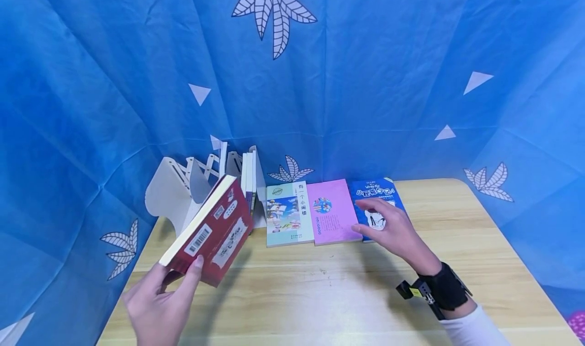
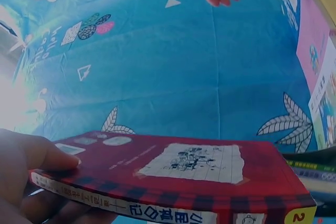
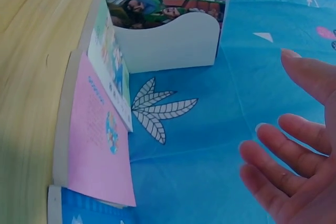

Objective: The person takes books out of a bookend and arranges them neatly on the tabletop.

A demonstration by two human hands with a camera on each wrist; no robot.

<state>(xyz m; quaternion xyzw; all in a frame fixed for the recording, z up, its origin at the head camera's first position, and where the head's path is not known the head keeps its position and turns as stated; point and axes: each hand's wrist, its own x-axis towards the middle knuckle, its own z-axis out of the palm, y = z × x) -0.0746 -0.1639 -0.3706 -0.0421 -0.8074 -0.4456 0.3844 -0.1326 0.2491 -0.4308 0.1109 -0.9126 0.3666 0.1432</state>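
Note:
My left hand (image 1: 160, 303) grips a thick red book (image 1: 224, 234) by its lower end, thumb on the cover. In the left wrist view the red book's (image 2: 157, 169) spine faces the camera, with a yellow "2" at one end. The book is raised and tilted in front of a white expandable book rack (image 1: 165, 186). My right hand (image 1: 395, 231) is held over the blue book (image 1: 379, 196), its fingers apart and holding nothing. To the left of the blue book lie a pink book (image 1: 335, 224) and a pale green book (image 1: 285, 216), side by side.
Several books (image 1: 248, 170) stand upright in the rack's right part, and a picture-covered book (image 3: 168, 11) shows behind its white end panel (image 3: 168, 45). A blue patterned cloth (image 1: 365, 82) hangs behind the wooden table (image 1: 329, 295) and at both sides.

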